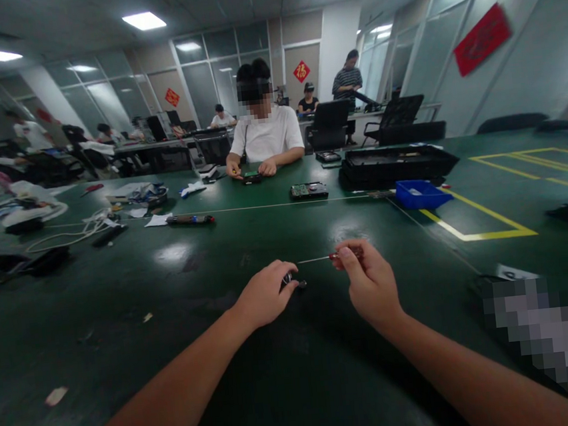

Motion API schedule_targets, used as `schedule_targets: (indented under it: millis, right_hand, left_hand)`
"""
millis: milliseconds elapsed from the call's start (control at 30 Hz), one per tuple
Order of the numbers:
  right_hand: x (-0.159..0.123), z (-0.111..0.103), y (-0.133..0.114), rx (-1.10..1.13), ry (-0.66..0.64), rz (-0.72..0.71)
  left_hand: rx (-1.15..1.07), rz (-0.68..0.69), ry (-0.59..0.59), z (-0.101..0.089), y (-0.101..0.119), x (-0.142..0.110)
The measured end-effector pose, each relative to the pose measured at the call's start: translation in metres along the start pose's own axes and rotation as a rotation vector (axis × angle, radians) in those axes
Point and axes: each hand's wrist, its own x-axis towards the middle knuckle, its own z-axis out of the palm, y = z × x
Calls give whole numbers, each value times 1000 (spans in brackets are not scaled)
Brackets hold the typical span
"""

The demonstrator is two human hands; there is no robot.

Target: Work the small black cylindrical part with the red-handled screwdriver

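My left hand (264, 294) rests on the dark green table (228, 366), its fingers pinched on a small dark part (290, 281) that touches the tabletop. My right hand (368, 284) is closed on the red handle of a thin screwdriver (318, 258). The metal shaft points left, level, just above and beyond the small part. The two hands are close together near the table's middle front.
A person in a white shirt (266, 134) sits across the table with a small device. Further out lie a circuit board (308, 190), a blue tray (421, 194), a black case (394, 164), another screwdriver (190, 219), cables and papers (89, 225). Yellow tape lines (486, 223) mark the right.
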Motion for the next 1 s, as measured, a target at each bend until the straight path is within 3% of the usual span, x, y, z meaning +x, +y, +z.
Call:
schedule_targets:
  millis: [300,533,733,867,1000]
  right_hand:
    - [-3,3,5,22,-32,-16]
    - [-2,2,9,39,-32,-57]
    - [0,0,7,44,-12,-49]
    - [0,-1,8,44,-25,-43]
    - [0,0,9,47,-35,-51]
  left_hand:
    - [399,116,-143,15,9,3]
    - [391,84,-142,8,14,3]
    - [-95,-119,7,-7,-4,5]
    - [-583,-340,161,-25,-29,10]
    - [-1123,-558,365,-55,-53,12]
